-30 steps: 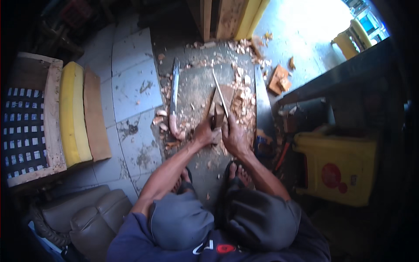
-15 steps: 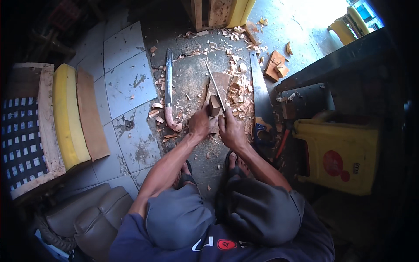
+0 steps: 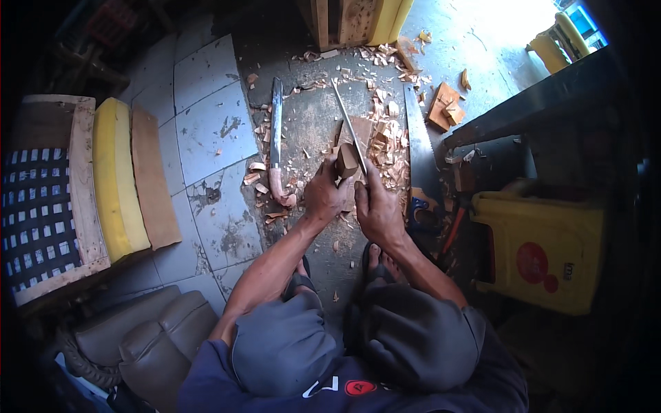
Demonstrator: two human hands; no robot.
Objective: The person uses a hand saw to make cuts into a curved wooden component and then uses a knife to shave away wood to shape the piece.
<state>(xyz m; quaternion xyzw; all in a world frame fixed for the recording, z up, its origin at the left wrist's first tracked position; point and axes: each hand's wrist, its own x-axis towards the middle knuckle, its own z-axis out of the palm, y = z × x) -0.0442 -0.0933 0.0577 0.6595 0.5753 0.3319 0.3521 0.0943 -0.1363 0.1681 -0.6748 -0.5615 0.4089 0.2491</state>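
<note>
My left hand (image 3: 325, 194) is closed round a small brown wooden block (image 3: 347, 161), whose angled end sticks up past the fingers. In my right hand (image 3: 380, 210) is a long, thin, pale metal blade (image 3: 348, 120), seen almost edge-on, pointing away and slightly left. Its handle is hidden in the grip, and whether it is a knife or a file I cannot tell. The blade runs along the block's right side; whether they touch is unclear. Beneath both hands lies a flat wooden board (image 3: 359, 129) on the floor.
Left of my hands lies a long-bladed machete (image 3: 276, 131) with a curved wooden handle. A handsaw (image 3: 418, 138) lies right, near a yellow plastic stool (image 3: 540, 241) and wood pieces (image 3: 445, 107). Shavings (image 3: 389, 144) litter the floor. A yellow foam pad (image 3: 117, 179) stands far left.
My view has shifted a little, so the scene sits slightly further right. Both hands keep their grips, and the blade stays alongside the block, slightly nearer to me.
</note>
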